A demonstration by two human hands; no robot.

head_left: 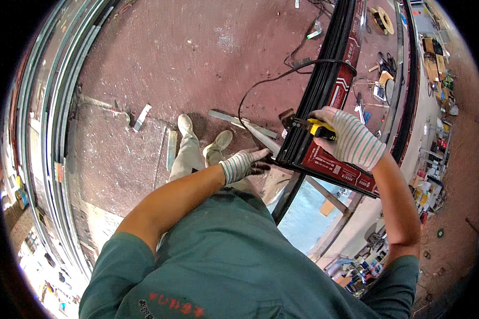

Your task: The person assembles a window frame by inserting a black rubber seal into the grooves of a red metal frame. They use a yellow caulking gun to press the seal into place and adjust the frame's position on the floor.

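My right hand (351, 138), in a white glove with green stripes, is closed around a hand tool with a yellow-and-black grip (322, 129). The tool's dark metal head (290, 119) reaches left across a bundle of black metal profiles (320, 87); its exact kind is unclear. Red printed wrapping (332, 162) lies along the profiles' right side, under that hand. My left hand (242, 166), gloved alike, is beside the profiles' near end, thumb stretched out and fingers apart, their tips dark. Whether it touches the profile end I cannot tell.
A black cable (250, 87) loops over the profiles and down to the floor. Flat metal strips (239, 121) lie near my shoes (216, 146). Long metal profiles (64, 106) are stacked at far left. A spool (383, 20) and a cluttered workbench (436, 170) stand at right.
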